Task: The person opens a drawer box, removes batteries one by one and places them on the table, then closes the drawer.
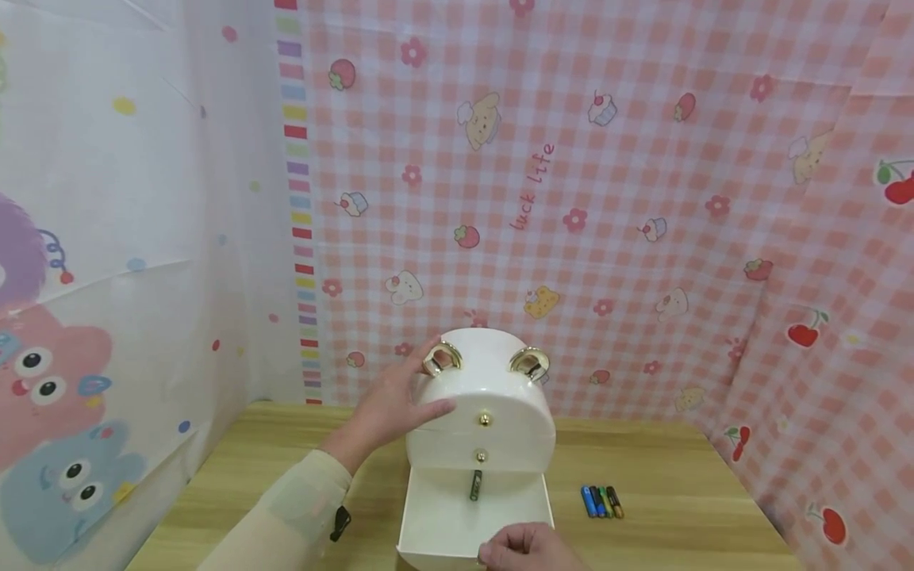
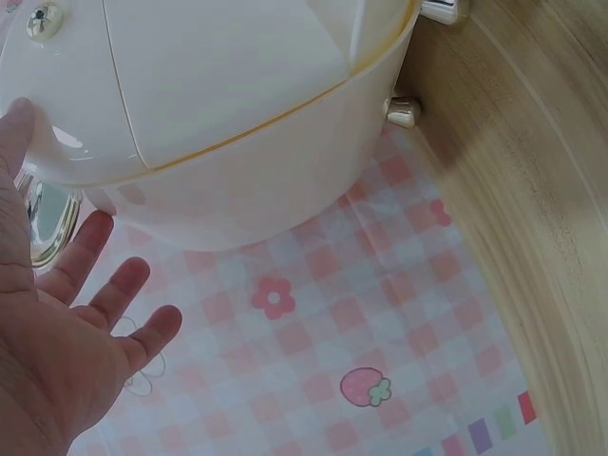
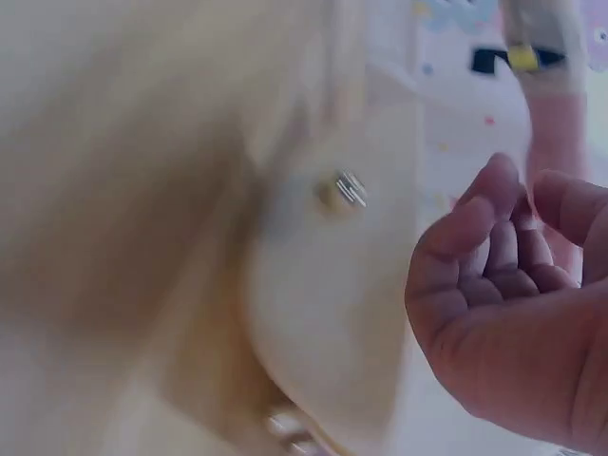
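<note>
On our left arm we wear a long, pale cream sleeve [image 1: 274, 527], plain in colour, with a slightly greyer band [image 1: 294, 498] near the cuff [image 1: 334, 468]. A small black fastening [image 1: 341, 524] juts from its edge. In the right wrist view we see a dark strap [image 3: 486, 61] round a pale sleeve, marked with a yellow patch [image 3: 522, 59]. Our left hand [image 1: 389, 411] and right hand [image 1: 530, 547] are bare.

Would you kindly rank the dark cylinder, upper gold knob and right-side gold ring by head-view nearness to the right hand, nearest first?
1. Dark cylinder: inside the drawer.
2. Upper gold knob: centred on white cabinet.
3. Right-side gold ring: atop, at right.
</note>
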Available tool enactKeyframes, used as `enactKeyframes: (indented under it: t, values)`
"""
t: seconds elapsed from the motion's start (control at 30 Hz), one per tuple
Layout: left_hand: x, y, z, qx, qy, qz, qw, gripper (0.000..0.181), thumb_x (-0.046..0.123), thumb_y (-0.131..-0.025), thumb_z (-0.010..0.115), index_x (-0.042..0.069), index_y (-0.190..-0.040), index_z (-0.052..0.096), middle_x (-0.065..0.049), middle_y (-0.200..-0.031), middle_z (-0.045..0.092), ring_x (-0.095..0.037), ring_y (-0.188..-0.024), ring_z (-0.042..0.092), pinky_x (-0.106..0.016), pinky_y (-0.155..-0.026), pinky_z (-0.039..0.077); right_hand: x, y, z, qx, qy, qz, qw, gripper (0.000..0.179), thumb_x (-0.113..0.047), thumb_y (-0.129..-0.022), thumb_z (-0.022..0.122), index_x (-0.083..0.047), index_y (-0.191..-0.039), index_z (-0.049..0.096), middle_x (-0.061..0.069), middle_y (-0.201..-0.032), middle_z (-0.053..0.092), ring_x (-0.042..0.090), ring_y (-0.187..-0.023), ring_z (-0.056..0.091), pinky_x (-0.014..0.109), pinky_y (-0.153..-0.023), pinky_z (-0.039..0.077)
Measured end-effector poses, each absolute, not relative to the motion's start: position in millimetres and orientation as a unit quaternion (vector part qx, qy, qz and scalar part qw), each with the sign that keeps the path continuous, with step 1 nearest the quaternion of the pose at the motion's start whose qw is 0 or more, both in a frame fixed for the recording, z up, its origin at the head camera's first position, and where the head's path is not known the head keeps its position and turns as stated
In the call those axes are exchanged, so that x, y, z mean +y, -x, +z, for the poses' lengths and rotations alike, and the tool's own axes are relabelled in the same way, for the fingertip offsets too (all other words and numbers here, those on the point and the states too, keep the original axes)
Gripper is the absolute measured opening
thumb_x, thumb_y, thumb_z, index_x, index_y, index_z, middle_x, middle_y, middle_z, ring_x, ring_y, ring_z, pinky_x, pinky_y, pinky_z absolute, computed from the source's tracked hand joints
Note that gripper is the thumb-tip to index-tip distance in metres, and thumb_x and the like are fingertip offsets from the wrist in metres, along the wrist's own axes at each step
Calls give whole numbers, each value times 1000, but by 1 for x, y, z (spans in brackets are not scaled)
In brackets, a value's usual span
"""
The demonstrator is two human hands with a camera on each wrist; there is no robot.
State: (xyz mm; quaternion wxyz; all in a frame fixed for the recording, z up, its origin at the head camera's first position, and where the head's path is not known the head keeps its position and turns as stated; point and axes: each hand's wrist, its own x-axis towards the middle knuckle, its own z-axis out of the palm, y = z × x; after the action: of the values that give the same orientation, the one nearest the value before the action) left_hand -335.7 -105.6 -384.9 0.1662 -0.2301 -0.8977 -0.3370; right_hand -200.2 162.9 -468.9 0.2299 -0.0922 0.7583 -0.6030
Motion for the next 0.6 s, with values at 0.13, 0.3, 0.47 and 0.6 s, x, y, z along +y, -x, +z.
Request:
enactKeyframes:
  t: [0.13,0.3,0.47,0.6]
  values:
    - [-106,335,-383,-895,232,-342,167,100,47,-87,89,29,-169,34,-11,-130,74,-31,-124,69,-53,-104,56,166,221,-454,810,143,-544,163,35,-28,-105,69,7,-107,74,-1,-84,73,14,-75,65,27,-65,52]
    - [-106,334,-383,-898,229,-339,163,100,49,-87,88,31,-168,33,-12,-134,73,-32,-128,68,-54,-106,55,165,246,-455,872,191,-435,116,19,-25,-102,73,-8,-96,80,-1,-85,74,12,-73,65,27,-63,52]
    - [-105,334,-382,-898,229,-340,162,100,50,-87,87,31,-169,33,-12,-135,72,-34,-130,66,-56,-108,54,157,257,-465,889,215,-384,129,13,-21,-96,79,-11,-86,80,-2,-74,72,10,-64,61,26,-57,48]
    - [-105,334,-381,-898,230,-338,165,99,50,-88,87,30,-169,33,-12,-134,73,-33,-129,67,-56,-108,54,149,260,-472,891,216,-368,159,12,-18,-90,84,-11,-81,80,-2,-66,69,8,-58,58,23,-54,44]
